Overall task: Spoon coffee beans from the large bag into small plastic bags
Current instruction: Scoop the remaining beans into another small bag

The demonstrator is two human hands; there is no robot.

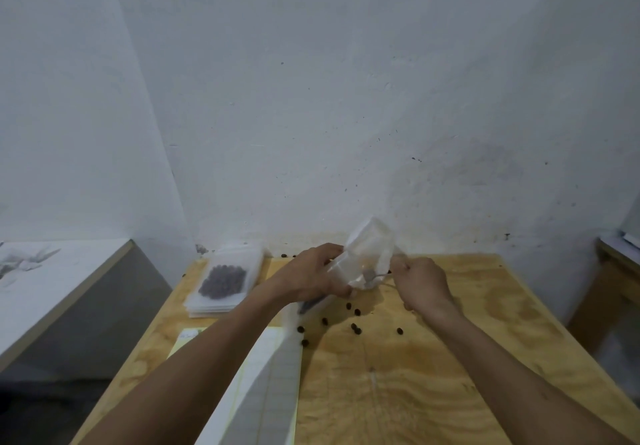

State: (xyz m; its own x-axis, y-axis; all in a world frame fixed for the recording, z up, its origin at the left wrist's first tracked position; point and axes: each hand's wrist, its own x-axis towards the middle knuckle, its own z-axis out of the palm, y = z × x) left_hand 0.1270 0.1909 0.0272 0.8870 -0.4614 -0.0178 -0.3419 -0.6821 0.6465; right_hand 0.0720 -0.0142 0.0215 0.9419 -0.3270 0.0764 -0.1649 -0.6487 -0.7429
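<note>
My left hand hides the bag's lower part. The spoon is blurred, its bowl out of sight.

Stack of small bags sits back-left on the desk, right by the wall. Loose beans lie mid-desk, notepad at the front-left.

Small translucent bag tilted above table; spoon at mouth; loose beans below.
</note>
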